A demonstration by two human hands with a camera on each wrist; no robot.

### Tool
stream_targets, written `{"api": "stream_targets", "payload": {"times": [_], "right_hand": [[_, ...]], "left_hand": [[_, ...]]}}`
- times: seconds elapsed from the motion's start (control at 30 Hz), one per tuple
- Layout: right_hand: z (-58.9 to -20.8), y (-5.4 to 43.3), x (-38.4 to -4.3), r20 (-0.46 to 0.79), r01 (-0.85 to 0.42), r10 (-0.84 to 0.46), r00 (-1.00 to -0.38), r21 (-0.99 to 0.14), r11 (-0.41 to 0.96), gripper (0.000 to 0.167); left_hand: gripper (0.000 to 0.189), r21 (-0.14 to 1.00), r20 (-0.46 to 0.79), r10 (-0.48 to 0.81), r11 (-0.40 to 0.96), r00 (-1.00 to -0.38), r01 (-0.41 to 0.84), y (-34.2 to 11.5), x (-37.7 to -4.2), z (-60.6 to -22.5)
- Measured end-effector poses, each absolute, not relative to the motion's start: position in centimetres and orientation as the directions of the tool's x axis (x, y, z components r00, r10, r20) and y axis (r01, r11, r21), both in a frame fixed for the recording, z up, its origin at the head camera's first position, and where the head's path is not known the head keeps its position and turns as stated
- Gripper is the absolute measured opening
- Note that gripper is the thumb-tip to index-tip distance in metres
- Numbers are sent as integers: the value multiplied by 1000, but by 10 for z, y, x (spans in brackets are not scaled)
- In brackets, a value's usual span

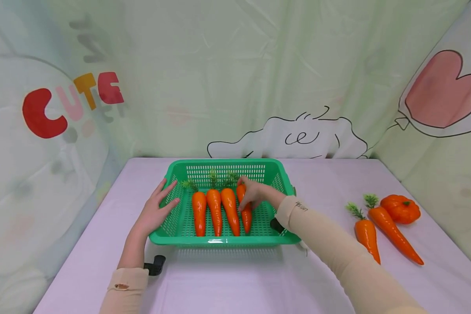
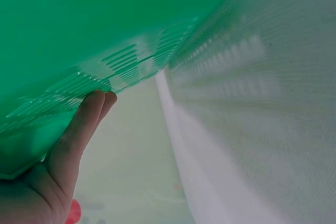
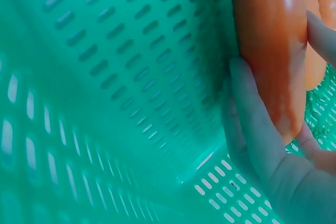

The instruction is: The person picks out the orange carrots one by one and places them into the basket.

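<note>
A green plastic basket point(image 1: 223, 240) with slotted walls holds several orange toy carrots point(image 1: 216, 212) side by side, their leafy tops at the far wall. My right hand point(image 1: 253, 194) reaches in over the right side and holds the rightmost carrot point(image 1: 246, 221) near its top. In the right wrist view, fingers lie on one side of that carrot point(image 3: 270, 40) and the thumb on the other. My left hand point(image 1: 155, 212) is at the basket's left rim with fingers spread. Straight fingers point(image 2: 86, 119) lie along the outer wall in the left wrist view.
On the table's right side lie two more toy carrots point(image 1: 396, 235) and an orange toy pumpkin point(image 1: 400, 209). A white thing point(image 1: 304, 247) peeks out by the basket's near right corner, mostly hidden by my sleeve. Printed curtains point(image 1: 235, 87) hang behind the table.
</note>
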State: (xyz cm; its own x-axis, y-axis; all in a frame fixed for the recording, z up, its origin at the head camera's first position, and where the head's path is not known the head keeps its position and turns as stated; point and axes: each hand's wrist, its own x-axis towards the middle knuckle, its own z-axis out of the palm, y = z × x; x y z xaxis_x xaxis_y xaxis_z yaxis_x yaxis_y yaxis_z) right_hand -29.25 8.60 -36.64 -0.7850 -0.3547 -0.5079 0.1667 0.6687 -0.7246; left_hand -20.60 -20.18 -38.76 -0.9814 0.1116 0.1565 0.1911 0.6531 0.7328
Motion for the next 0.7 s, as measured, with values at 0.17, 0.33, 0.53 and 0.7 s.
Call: {"api": "stream_targets", "payload": {"times": [0.17, 0.33, 0.53, 0.7], "right_hand": [[-371, 84, -290, -507, 179, -362, -782, -740, 648, 83], [-371, 83, -288, -505, 186, -362, -784, -747, 638, 84], [-368, 85, -289, -521, 181, -350, -779, -721, 669, 84], [-364, 88, -289, -534, 192, -371, -759, -729, 657, 81]], "left_hand": [[56, 732, 157, 111, 654, -981, 192, -202, -206, -388], [55, 732, 155, 112, 654, -982, 190, -202, -206, -387], [58, 732, 152, 110, 655, -982, 187, -202, -205, -387], [58, 731, 153, 110, 656, -982, 187, -202, -205, -387]]}}
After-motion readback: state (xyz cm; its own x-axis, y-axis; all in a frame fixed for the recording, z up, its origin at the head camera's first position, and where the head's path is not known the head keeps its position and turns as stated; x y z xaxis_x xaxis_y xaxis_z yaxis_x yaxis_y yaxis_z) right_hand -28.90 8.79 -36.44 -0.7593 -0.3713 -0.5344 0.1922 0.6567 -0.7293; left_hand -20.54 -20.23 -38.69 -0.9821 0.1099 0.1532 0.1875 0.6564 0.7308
